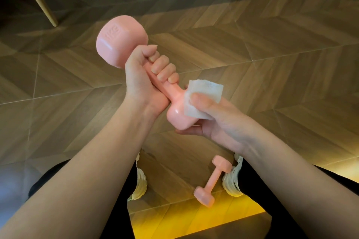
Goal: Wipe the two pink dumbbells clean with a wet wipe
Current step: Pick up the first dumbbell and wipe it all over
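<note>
Dumbbell (pixel 212 180) two waits on floor (pixel 252 54) by your shoe. Right hand (pixel 219 120) pinches wet wipe (pixel 202 99) against held dumbbell (pixel 121 38)'s near head; underside probably unwiped. Rotate with left hand (pixel 143 77), fist closed round handle.

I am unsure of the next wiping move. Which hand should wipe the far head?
Probably right: the right hand already holds the wet wipe; the left hand grips the dumbbell handle.
</note>
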Demonstrator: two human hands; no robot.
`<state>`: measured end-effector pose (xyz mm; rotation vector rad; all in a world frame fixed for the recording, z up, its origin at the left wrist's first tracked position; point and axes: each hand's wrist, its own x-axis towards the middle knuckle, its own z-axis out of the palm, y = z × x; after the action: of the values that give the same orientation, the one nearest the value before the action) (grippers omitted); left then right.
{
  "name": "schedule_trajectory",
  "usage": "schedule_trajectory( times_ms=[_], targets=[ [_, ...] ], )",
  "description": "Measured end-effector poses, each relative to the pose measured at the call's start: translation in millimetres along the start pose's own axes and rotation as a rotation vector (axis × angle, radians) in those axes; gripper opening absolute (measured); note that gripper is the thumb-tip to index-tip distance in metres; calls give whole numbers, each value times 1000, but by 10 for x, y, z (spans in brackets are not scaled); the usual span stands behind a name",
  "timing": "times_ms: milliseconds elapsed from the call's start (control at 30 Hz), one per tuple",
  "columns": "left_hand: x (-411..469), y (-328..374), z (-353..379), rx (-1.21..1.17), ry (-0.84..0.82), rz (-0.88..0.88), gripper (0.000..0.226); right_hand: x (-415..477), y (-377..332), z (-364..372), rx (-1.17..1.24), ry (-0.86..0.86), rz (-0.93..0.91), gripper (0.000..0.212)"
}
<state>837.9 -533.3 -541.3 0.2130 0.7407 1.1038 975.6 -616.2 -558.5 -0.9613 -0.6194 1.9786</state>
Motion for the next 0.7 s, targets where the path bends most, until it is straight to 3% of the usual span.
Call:
schedule_trajectory(
  times_ms=[133,300,500,600,700],
  targets=[
    [7,-102,27,53,103,5,32,14,109,17,-152,202,-81,59],
    [27,-142,37,27,216,-46,35,33,114,30,-372,343,-227,52],
    [4,-88,40,58,192,14,45,92,96,77,-293,355,-185,47],
    [17,-39,37,55,216,33,43,71,76,45,-242,268,-185,37],
    [39,32,14,7,237,32,41,32,43,-30,-196,123,-170,43]
  ],
)
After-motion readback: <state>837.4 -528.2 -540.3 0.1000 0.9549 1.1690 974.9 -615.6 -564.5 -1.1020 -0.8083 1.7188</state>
